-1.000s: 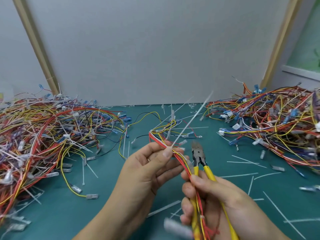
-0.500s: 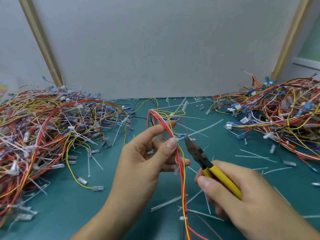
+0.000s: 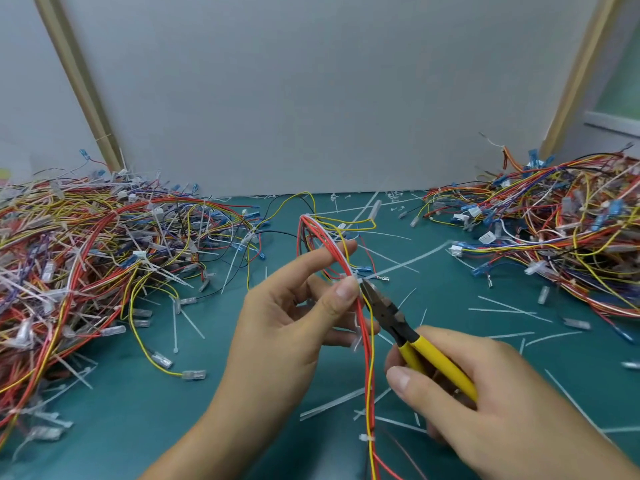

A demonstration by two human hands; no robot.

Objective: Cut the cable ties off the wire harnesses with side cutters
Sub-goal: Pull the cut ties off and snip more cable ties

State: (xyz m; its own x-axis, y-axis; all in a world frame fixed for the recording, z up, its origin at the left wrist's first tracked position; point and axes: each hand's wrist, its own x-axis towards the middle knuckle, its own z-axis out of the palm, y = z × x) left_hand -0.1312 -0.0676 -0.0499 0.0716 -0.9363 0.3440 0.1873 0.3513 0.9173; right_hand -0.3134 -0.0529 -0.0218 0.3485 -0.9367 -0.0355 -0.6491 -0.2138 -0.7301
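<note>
Your left hand [image 3: 287, 327] pinches the wire harness [image 3: 370, 386] between thumb and forefinger, just below the white cable tie [image 3: 357, 280], a little right of the frame's centre. Your right hand [image 3: 485, 410], lower right, is wrapped round the yellow handles of the side cutters [image 3: 391, 317]. The dark nose of the cutters is right at that tie, and its jaws look almost together. I cannot tell whether they have bitten through.

The harness is light and limp: thin red, yellow and white wires that loop above your fingers and trail off the bottom edge. They will probably sag and slide, so grip close beside the tie, as you do now, to keep it taut. The insulation is soft, so a careless nip could nick it. The tie is stiffer plastic and will likely snap away once cut.

By count there is one pair of cutters and one harness in hand. I can make out two ties on it: the one at the nose and a lower tie [image 3: 366, 438] near the bottom edge. Two heaps of harnesses lie on the green mat [image 3: 138, 410], the left pile [image 3: 86, 265] at mid-left and the right pile [image 3: 561, 244] at mid-right. The loose white offcuts [image 3: 329, 405] scattered between them are too many to count.
</note>
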